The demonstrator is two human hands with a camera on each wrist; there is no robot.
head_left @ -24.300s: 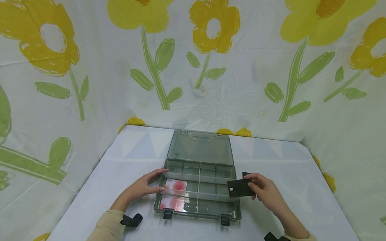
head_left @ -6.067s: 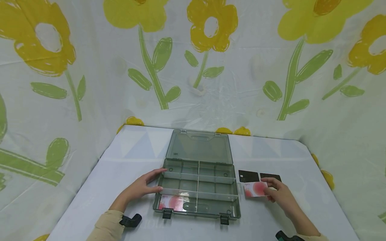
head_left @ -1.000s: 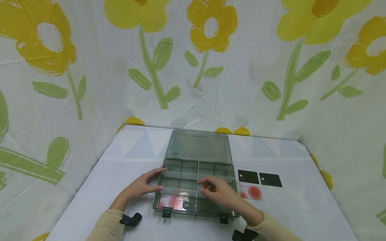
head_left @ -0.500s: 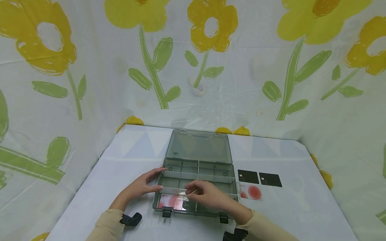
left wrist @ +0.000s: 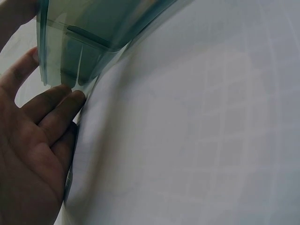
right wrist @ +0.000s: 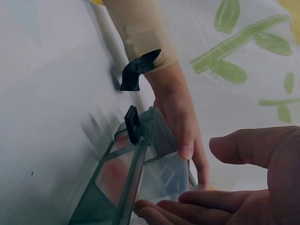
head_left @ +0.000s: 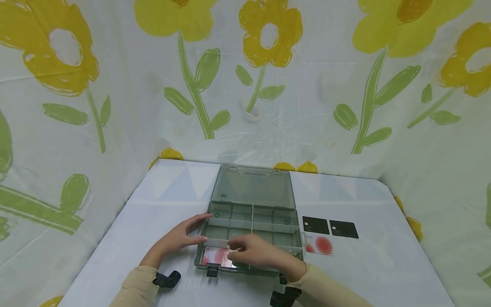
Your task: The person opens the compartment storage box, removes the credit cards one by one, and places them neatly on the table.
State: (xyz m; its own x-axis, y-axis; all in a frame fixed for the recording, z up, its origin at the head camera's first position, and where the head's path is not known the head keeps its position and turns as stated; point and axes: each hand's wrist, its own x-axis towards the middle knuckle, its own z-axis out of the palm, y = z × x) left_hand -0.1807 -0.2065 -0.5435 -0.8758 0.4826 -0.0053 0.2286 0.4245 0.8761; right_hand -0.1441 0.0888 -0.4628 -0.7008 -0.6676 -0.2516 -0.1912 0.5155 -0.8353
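Note:
A grey translucent compartment box lies with its lid folded back. Against the box's left side rests my left hand, thumb and fingers spread; the left wrist view has its fingertips touching the box wall. My right hand is over the front left compartment, beside a pink-and-white card lying inside. Nothing shows between its thumb and straight fingers in the right wrist view, where the fingertips reach into the box. To the right lie two black cards, one beside the other, and another pink-and-white card.
The box stands on a pale table. Two dark latches, one of them the left latch, stick out from its front edge. White dividers part the inside into several compartments. A flower-printed curtain surrounds the table.
The black cards, earlier in my right hand, and the pink card from the middle left compartment now lie right of the box. My right hand has moved left and nearer, into the front compartment.

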